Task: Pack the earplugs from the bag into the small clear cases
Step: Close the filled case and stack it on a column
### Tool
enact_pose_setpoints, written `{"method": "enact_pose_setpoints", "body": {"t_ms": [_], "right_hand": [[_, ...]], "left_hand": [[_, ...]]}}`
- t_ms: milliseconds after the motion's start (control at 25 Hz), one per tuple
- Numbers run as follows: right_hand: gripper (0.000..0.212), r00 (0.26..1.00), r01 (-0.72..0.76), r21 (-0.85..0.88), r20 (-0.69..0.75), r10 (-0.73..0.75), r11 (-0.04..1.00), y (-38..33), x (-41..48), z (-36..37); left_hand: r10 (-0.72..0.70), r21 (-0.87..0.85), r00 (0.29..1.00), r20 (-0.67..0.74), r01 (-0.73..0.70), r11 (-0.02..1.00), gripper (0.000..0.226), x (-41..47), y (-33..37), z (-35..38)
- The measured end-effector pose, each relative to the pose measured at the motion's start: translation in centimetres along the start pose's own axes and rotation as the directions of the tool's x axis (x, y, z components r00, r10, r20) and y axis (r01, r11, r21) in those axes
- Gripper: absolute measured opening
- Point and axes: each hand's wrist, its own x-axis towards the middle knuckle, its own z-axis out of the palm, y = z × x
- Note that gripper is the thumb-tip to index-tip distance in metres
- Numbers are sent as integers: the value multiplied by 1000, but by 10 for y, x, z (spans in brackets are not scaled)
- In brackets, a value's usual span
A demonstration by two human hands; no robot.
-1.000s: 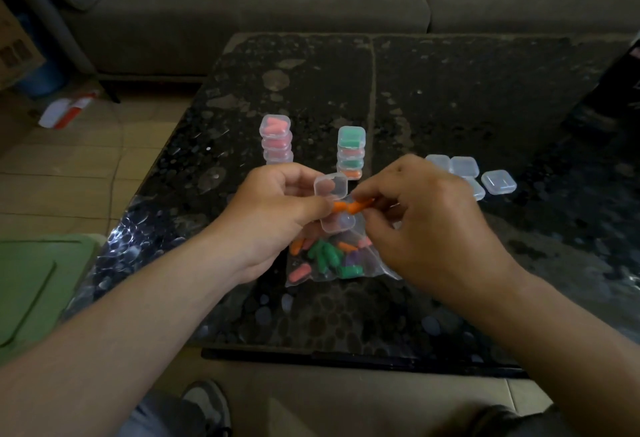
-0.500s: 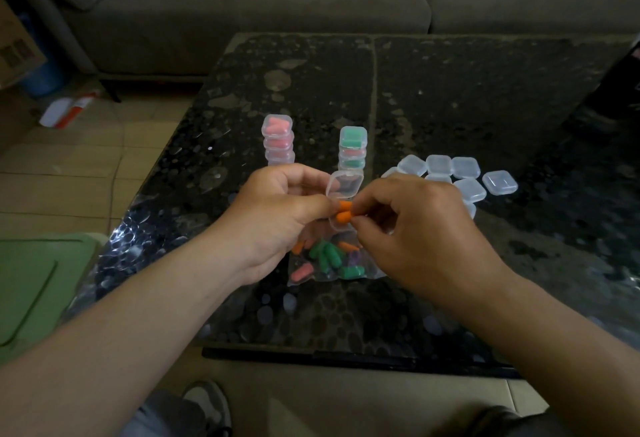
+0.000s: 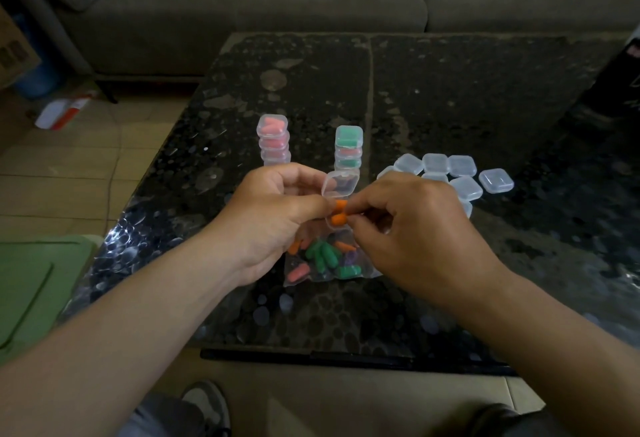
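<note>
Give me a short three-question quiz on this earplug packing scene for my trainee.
1. True or false: the left hand holds an open case.
2. The earplugs that the right hand pinches are: A green, B orange, C purple.
3. How many stacks of filled cases stand beyond the hands?
Key: 1 true; 2 B; 3 two.

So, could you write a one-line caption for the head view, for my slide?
Left hand holds an open case; right hand pinches two orange earplugs at it, above the bag.
</note>
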Motion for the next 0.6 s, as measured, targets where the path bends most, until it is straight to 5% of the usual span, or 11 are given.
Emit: {"method": "enact_pose_setpoints", "body": {"t_ms": [280, 440, 600], "right_hand": [[15, 991, -41, 57, -125, 48, 997, 1, 2, -7], [63, 1000, -9, 79, 5, 8, 997, 0, 1, -7], [66, 999, 31, 41, 39, -33, 999, 0, 1, -7]], "left_hand": [[-17, -66, 999, 28, 19, 998, 21, 1, 5, -3], [-23, -91, 998, 50, 28, 995, 31, 0, 6, -4], [-30, -75, 995, 92, 37, 997, 27, 0, 6, -8]]}}
